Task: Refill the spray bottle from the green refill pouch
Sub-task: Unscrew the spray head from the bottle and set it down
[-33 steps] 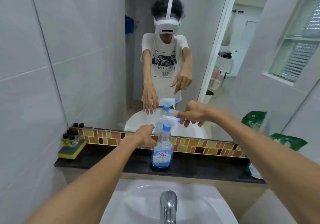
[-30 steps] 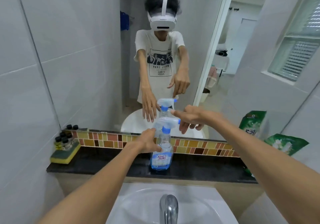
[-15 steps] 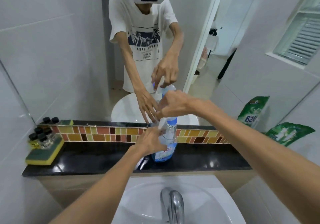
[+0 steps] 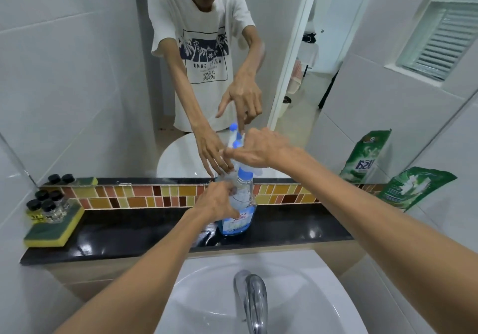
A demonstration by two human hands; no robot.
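Note:
A clear spray bottle [image 4: 240, 212] with a little blue liquid and a blue-and-white trigger head stands upright on the black ledge [image 4: 129, 232] behind the sink. My left hand [image 4: 217, 201] wraps around the bottle's body from the left. My right hand [image 4: 258, 150] is closed over the spray head at the bottle's top; its blue nozzle tip pokes out to the left. The green refill pouch [image 4: 413, 186] leans against the right wall at the ledge's right end, well apart from both hands.
A yellow-green sponge [image 4: 51, 232] carrying several small black-capped bottles [image 4: 44, 207] sits at the ledge's left end. The white sink [image 4: 207, 295] with a chrome tap [image 4: 252, 297] is directly below. The mirror [image 4: 77, 75] behind reflects a person, the bottle and the pouch.
My view dropped closer to the ledge. My right hand went from touching the nozzle end to closing over the whole spray head. My left hand stayed on the bottle.

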